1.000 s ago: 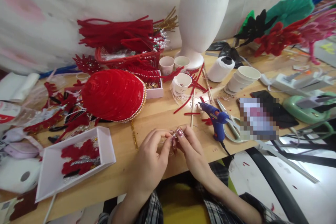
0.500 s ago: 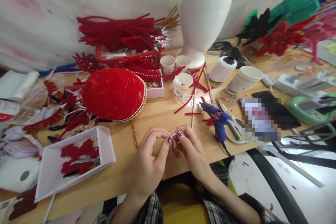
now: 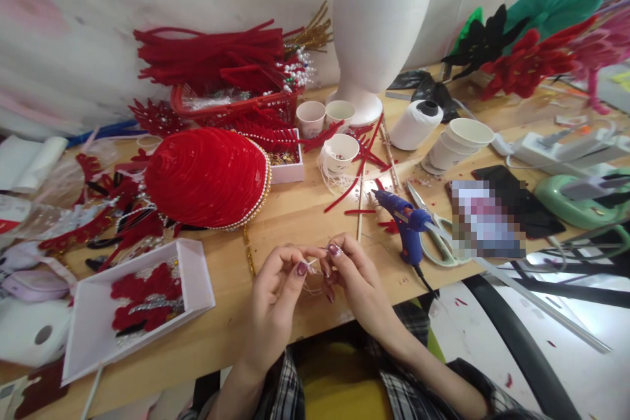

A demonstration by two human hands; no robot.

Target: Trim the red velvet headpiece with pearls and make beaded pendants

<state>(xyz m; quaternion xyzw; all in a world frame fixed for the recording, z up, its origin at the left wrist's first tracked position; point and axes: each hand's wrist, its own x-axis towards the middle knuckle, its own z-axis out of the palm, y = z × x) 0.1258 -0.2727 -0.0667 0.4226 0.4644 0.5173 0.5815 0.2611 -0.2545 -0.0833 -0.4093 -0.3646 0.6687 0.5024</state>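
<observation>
Over the table's front edge, my left hand [image 3: 277,302] pinches a thin white thread [image 3: 313,262] between thumb and forefinger. My right hand [image 3: 358,285] is right beside it, its thumb and fingertips closed on the same fine thread. Loose loops of it hang below the fingertips. Whether a bead or other tiny piece is in the fingers cannot be made out. Behind my hands sits a red domed hat [image 3: 207,177] edged with pearl beads. To their right a blue glue gun [image 3: 406,223] stands beside a pair of scissors [image 3: 438,243].
A white box [image 3: 197,275] with red flower pieces lies left. Paper cups [image 3: 339,154], a thread cone [image 3: 417,126] and a white mannequin head [image 3: 381,20] stand behind. Phones [image 3: 516,200] and a power strip [image 3: 566,154] lie right. A red basket [image 3: 236,111] holds red stems.
My fingertips have drawn slightly apart, with the left hand shifting a little left, and a short stretch of white thread now shows between them. The view has shifted slightly.
</observation>
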